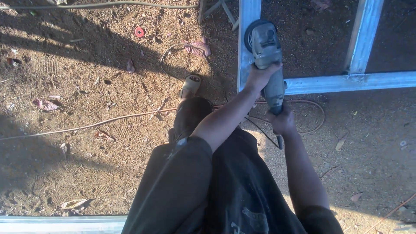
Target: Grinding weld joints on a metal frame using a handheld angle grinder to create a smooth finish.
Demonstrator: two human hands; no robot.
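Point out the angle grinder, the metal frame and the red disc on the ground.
angle grinder (266,47), head view, on the grey motor housing.
metal frame (346,82), head view, on the horizontal bar right of the grinder.
red disc (139,32), head view, on its ring, lying on the dirt.

Outdoor metalwork yard: dirt ground (86,86), steel frame (346,81)

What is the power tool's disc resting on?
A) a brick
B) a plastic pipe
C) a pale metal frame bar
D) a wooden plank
C: the angle grinder, gripped by the left hand and the right hand, has its disc end against the upright bar of the pale metal frame lying on the dirt.
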